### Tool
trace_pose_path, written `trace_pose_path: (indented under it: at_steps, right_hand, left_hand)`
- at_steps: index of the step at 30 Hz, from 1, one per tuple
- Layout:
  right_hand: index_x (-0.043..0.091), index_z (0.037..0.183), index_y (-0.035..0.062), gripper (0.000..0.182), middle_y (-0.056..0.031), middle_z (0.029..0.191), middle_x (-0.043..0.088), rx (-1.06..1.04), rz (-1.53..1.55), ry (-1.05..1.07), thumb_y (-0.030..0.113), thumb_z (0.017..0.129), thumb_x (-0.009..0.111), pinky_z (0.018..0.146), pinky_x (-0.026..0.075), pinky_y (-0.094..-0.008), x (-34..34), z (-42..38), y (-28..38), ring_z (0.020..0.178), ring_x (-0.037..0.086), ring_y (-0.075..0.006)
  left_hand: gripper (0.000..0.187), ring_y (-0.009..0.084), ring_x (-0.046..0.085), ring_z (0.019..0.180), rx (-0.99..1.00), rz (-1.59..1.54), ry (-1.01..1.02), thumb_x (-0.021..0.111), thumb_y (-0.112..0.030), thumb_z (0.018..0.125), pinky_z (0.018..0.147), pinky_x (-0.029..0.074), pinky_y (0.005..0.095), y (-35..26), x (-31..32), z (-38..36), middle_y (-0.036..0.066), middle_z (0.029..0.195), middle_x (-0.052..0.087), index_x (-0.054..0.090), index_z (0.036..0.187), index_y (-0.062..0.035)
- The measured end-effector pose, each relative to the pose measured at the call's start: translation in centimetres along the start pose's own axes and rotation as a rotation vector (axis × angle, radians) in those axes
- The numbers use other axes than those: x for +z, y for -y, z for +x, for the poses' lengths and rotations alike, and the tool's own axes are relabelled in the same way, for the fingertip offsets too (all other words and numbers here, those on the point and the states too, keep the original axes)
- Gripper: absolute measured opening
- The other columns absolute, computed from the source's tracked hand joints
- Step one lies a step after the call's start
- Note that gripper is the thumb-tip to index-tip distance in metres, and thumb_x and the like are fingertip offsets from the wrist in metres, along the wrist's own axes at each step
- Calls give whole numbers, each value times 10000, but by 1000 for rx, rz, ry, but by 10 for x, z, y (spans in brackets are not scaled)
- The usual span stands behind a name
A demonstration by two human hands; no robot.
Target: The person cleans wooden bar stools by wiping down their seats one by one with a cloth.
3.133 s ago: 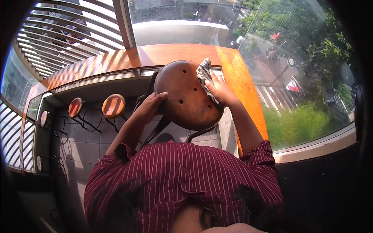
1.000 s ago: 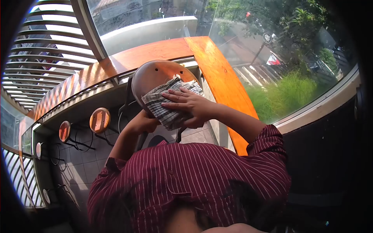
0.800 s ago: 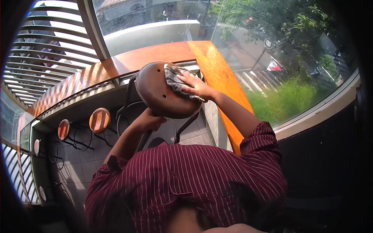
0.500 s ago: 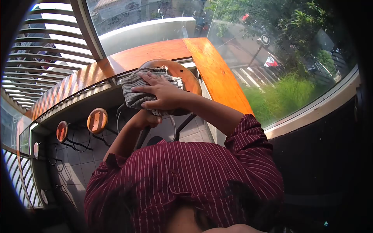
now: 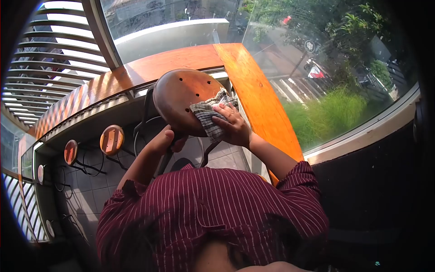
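A round wooden stool (image 5: 174, 97) with small dark holes in its seat stands in front of me, the seat tilted in view. My right hand (image 5: 232, 124) presses a striped grey-and-white cloth (image 5: 206, 113) against the right side of the seat, the fingers bent over the fabric. Below the near left rim, my left hand (image 5: 165, 141) grips the stool at its underside by the leg, thumb up near the edge. The curled fingers are partly hidden by the seat.
An orange wooden counter (image 5: 260, 86) runs along the windows, right behind the stool and to its right. More round stools (image 5: 112, 139) stand in a row at the left on the grey tiled floor (image 5: 93, 181). A dark surface (image 5: 367, 190) lies at the right.
My right hand has slid the cloth from the left part of the seat to its right edge, uncovering the seat's top. My left hand stays under the near rim.
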State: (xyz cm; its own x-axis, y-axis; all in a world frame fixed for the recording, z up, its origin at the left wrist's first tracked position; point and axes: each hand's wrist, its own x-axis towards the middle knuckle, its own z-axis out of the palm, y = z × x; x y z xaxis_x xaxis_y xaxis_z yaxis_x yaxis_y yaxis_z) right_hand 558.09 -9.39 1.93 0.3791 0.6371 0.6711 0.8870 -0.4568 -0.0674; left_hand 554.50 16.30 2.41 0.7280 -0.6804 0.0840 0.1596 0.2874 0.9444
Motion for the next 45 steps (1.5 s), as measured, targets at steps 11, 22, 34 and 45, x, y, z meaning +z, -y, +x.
trace_pose_path:
  at_steps: [11, 22, 34, 45]
  right_hand:
    - [317, 1276, 168, 595, -255, 1298, 250, 87, 1, 260, 287, 738, 543, 912, 280, -554, 2, 82, 72, 1170, 305, -425]
    - [319, 1285, 180, 451, -100, 1376, 200, 365, 430, 374, 374, 881, 270, 994, 48, -531, 82, 152, -46, 1285, 116, -270]
    - [314, 1276, 95, 546, -192, 1367, 146, 743, 247, 477, 430, 845, 324, 982, 81, -538, 17, 46, 2, 1260, 117, -372]
    - [450, 1171, 161, 350, -95, 1341, 265, 240, 302, 401, 279, 856, 354, 997, 103, -494, 17, 127, 33, 1271, 151, -300]
  left_hand:
    - [1015, 52, 366, 387, -6, 24, -50, 168, -849, 576, 345, 252, 177, 10, 2, -5, 4, 584, 474, 431, 1124, -36]
    - [917, 40, 293, 388, -11, -14, -32, 342, -779, 642, 350, 220, 178, 8, 10, -21, -26, 527, 354, 407, 1139, -11]
    - [350, 69, 361, 360, -50, -65, -128, 587, -359, 747, 339, 256, 196, 3, -9, -11, -13, 452, 366, 447, 636, -57]
    - [344, 42, 378, 412, -168, 187, -122, 612, -51, 665, 356, 277, 189, -7, 37, 12, -12, 593, 460, 486, 980, 6]
